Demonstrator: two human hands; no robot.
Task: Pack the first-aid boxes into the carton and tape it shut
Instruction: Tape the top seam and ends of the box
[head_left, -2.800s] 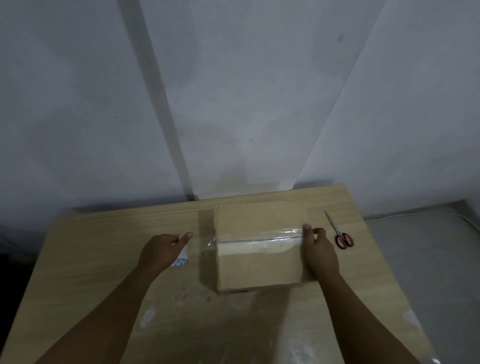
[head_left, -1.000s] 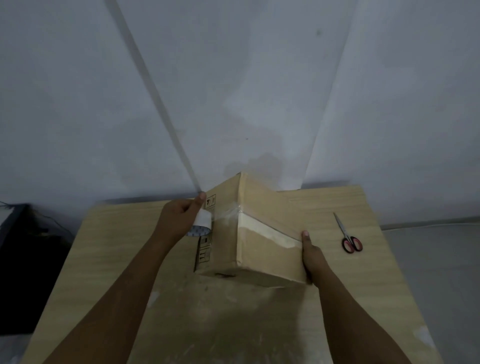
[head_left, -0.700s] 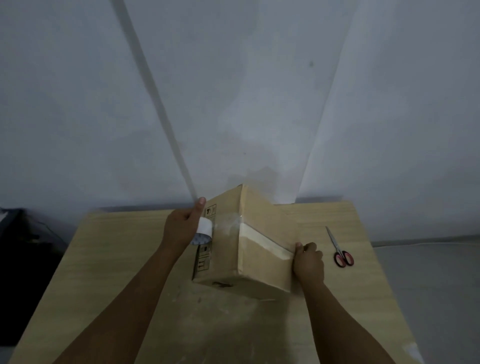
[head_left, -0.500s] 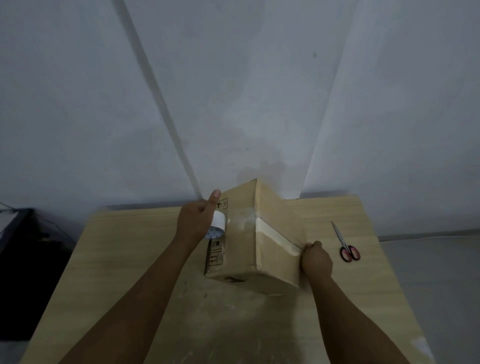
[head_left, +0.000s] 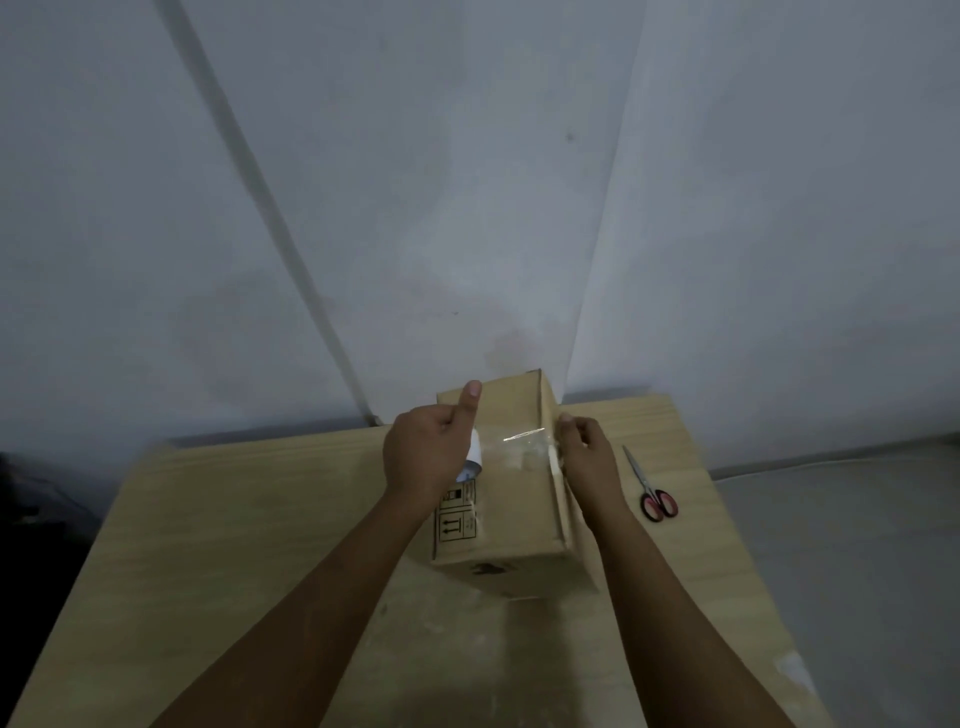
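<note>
A closed brown carton (head_left: 514, 509) stands tipped up on the wooden table (head_left: 249, 519), its printed side facing me. My left hand (head_left: 426, 457) grips a roll of clear tape (head_left: 471, 460), thumb raised, against the carton's left part. A shiny strip of clear tape (head_left: 519, 439) runs from the roll across the carton's face to its right edge. My right hand (head_left: 589, 454) presses the tape onto that edge with curled fingers. The first-aid boxes are hidden inside the carton.
Red-handled scissors (head_left: 652, 493) lie on the table right of the carton. A grey wall rises just behind the table. A grey surface (head_left: 841, 545) lies to the right of the table. A dark object sits at the far left edge.
The carton has been turned further so its printed side faces me. My left hand has pulled the tape roll across that side. My right hand has risen to the carton's upper right edge.
</note>
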